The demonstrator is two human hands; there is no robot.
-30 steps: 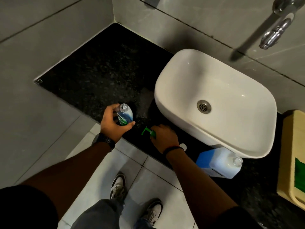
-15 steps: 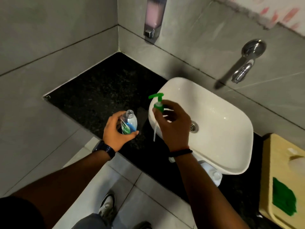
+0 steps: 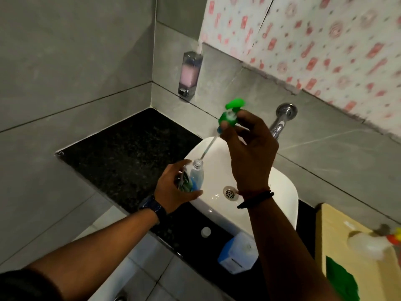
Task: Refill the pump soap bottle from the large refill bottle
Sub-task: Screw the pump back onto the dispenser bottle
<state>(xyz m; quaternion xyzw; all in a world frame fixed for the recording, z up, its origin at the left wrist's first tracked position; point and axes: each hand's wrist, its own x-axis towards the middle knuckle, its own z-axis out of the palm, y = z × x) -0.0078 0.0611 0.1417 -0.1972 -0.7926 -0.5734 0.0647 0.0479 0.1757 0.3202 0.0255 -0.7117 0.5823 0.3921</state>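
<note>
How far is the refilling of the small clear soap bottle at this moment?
Done: the large white-and-blue refill bottle stands on the counter, its round white cap beside it, so pouring may be over; the fill level is unclear. In hand: the left hand holds the small clear soap bottle, the right hand aims the green pump's tube at its neck. Left: insert and screw on.

The left hand (image 3: 173,190) holds a small clear plastic bottle (image 3: 196,175) over the white sink (image 3: 280,192). The right hand (image 3: 249,153) holds a green plastic pump (image 3: 230,115) just above the bottle.
</note>
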